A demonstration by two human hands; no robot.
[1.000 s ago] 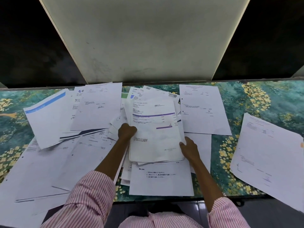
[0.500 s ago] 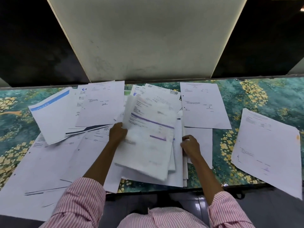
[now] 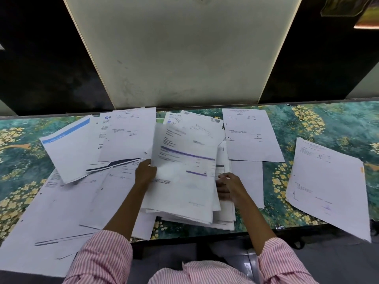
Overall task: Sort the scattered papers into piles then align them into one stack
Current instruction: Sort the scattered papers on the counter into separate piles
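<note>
Paper sheaf (image 3: 184, 181); left hand (image 3: 146, 173), right hand (image 3: 230, 186) at opposite edges

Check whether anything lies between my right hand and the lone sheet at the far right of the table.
Nothing upright does. Beside the right hand a blank sheet lies flat, then bare tablecloth runs to the lone sheet, which sits apart from the other papers.
</note>
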